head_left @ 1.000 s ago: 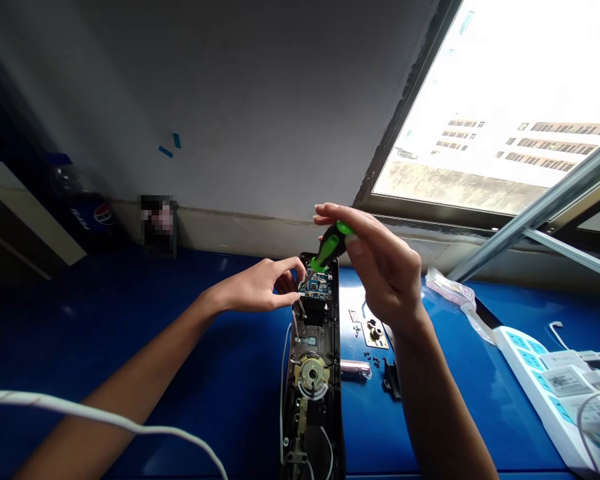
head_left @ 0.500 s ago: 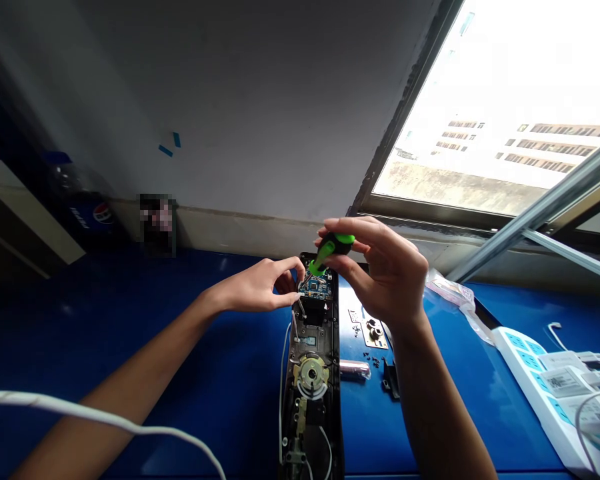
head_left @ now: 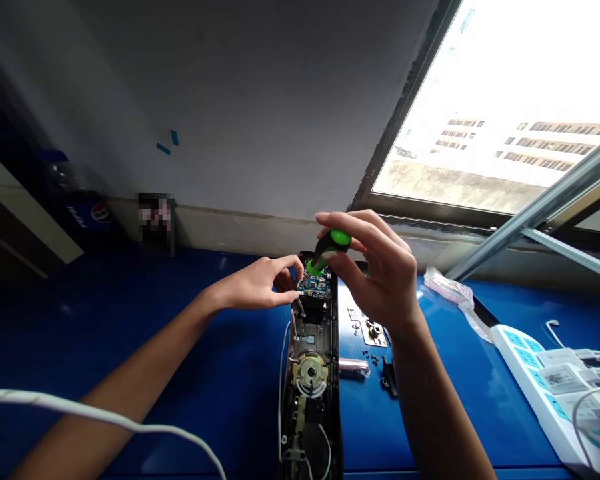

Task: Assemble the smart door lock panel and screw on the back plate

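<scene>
In my right hand (head_left: 380, 273) is a screwdriver with a black and green handle (head_left: 333, 248), gripped between thumb and fingers. It points down and left over a blue circuit board (head_left: 316, 287); its tip is too small to make out. The board sits at the far end of a long, opened black device housing (head_left: 336, 373), with wires and a round metal speaker-like part (head_left: 311, 373) further down. My left hand (head_left: 260, 283) is bent at the housing's left edge beside the board, thumb and index finger closed on that edge. Its other fingertips are hidden.
Right of the housing lie a small metal plate with parts (head_left: 374, 332), loose screws (head_left: 371, 357), a pinkish wrapped cylinder (head_left: 354, 368) and a black bracket (head_left: 389, 379). A white power strip (head_left: 525, 380) stands further right. A white cable (head_left: 105, 417) crosses the left foreground.
My right hand has shifted slightly left and up, and the screwdriver handle has turned, its green end facing me more. My left hand holds its place at the housing.
</scene>
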The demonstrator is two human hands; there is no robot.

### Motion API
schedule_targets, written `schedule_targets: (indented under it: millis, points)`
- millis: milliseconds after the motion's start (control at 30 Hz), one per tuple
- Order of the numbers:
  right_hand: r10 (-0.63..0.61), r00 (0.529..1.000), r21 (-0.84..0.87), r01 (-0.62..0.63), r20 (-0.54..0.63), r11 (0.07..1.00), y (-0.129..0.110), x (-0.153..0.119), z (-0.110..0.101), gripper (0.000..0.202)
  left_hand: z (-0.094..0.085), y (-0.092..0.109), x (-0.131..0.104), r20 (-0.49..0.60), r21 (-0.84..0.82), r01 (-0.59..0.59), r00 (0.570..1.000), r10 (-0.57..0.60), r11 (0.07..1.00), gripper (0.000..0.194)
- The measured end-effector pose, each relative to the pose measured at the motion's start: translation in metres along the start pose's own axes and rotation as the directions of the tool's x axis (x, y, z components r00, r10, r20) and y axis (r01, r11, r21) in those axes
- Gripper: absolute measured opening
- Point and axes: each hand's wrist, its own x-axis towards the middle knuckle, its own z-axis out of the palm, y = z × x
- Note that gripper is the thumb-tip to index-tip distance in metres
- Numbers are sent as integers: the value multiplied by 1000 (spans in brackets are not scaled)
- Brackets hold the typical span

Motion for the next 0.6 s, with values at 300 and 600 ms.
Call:
schedule_targets:
  millis: [300,600]
  points:
    - [60,993,124,-73,106,990,0,-3,4,48,3,-4,2,-39,18,-6,999,7,1000,24]
    - [-37,998,69,33,58,997,3,-2,6,46,8,-4,4,-60,-53,-18,998,15,998,27]
